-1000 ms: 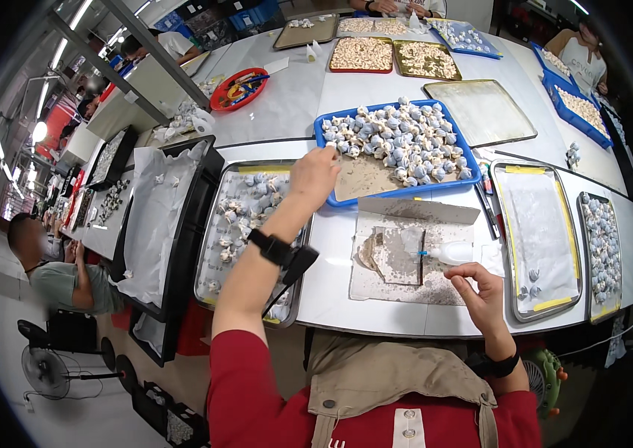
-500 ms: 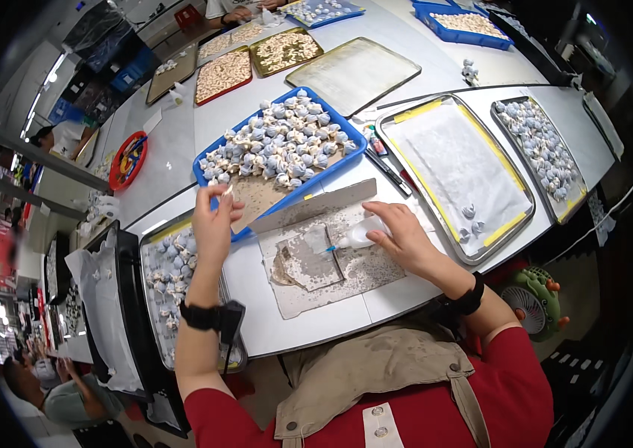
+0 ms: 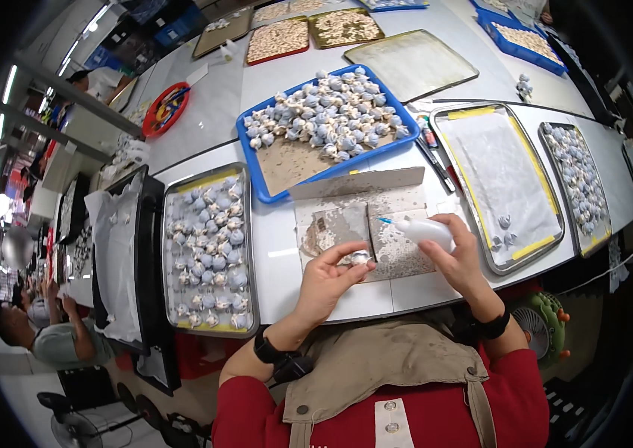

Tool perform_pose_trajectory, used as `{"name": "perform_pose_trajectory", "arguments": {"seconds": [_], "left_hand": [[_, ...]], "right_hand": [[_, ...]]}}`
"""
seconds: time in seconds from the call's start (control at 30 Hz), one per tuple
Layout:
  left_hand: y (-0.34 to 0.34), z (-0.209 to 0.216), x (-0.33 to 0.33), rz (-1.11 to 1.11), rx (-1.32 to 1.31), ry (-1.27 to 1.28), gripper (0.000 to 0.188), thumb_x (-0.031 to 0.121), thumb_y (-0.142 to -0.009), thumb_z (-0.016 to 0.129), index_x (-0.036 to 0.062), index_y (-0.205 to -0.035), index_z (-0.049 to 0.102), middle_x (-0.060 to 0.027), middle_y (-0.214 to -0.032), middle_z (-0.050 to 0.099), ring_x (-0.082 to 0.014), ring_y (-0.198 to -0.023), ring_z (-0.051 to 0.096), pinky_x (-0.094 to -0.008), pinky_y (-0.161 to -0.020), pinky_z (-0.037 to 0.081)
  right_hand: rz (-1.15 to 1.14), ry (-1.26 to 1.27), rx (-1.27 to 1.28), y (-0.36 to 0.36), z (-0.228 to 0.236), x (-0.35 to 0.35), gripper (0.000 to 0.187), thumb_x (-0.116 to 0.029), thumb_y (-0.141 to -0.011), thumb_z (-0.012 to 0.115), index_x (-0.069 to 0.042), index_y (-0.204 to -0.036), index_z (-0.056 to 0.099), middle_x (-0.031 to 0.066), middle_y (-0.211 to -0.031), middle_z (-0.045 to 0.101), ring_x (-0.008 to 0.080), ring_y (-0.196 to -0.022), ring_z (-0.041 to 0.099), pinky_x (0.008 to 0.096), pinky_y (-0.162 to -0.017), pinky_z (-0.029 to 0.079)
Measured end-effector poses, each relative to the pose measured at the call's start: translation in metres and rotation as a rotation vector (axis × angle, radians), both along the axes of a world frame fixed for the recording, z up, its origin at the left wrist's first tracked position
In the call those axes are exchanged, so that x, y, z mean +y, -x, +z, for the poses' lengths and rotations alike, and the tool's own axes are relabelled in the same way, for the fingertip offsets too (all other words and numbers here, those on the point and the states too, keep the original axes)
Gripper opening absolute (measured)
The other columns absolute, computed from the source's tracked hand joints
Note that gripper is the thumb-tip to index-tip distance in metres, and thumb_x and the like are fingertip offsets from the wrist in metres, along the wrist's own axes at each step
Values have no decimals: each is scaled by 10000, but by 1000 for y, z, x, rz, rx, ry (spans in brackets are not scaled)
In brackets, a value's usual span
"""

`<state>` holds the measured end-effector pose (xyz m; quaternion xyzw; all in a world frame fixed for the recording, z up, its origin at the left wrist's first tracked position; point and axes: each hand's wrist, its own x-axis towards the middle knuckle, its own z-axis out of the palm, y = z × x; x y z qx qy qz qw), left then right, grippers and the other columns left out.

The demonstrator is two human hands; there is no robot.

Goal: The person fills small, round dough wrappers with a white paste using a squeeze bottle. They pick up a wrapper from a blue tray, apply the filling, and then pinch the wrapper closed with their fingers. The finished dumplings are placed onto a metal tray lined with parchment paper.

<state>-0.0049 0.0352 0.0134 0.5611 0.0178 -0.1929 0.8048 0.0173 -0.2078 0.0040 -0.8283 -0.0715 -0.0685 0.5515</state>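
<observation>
My left hand (image 3: 328, 282) is closed, pinching a small white and grey piece (image 3: 360, 258) above the near part of a stained cardboard sheet (image 3: 398, 257). My fingers partly cover it, so its exact shape is unclear. In my right hand (image 3: 457, 257) lies a white squeeze bottle (image 3: 427, 232), tilted, its thin blue tip pointing left over the cardboard. Beyond the cardboard, a blue tray (image 3: 275, 166) bears a heap of small grey-blue and white figurines (image 3: 324, 112). To the left, a metal tray (image 3: 251, 302) holds several rows of similar figurines.
A paper-lined metal tray (image 3: 492, 172) with a few figurines stands on the right, beside a fuller tray (image 3: 585, 179). Pens (image 3: 436, 166) lie between the trays. A red basket (image 3: 166, 110) sits at the far left, and trays of small pale pieces (image 3: 278, 41) line the back.
My left hand has come down and right from the blue tray's near edge to the cardboard with the small piece. The bottle in my right hand has lifted off the cardboard. The whole view has shifted.
</observation>
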Motion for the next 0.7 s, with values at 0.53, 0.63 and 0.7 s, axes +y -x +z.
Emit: {"name": "perform_pose_trajectory", "arguments": {"seconds": [0.53,0.63,0.7], "left_hand": [[13,-4,-10,148,-223,-210,324,31,-830,691,-14,-1128,570,-26,-787,648,-45,-719,598,-179,-639,473],[13,-7,-5,83,-192,-228,351,-16,-831,671,-36,-1154,535,-79,-912,647,-93,-818,626,-207,-713,512],[13,-9,-7,120,-219,-201,332,18,-831,684,-21,-1137,558,-45,-823,649,-60,-748,609,-187,-658,486]], "right_hand": [[72,304,-393,16,56,12,312,-250,-594,832,-68,-753,635,32,-688,566,231,-751,464,344,-724,367],[88,325,-417,15,59,15,315,-249,-593,833,-64,-758,639,35,-701,577,233,-756,466,343,-732,363],[94,332,-417,15,60,18,316,-246,-591,834,-63,-758,638,37,-705,582,234,-757,467,345,-734,362]]}}
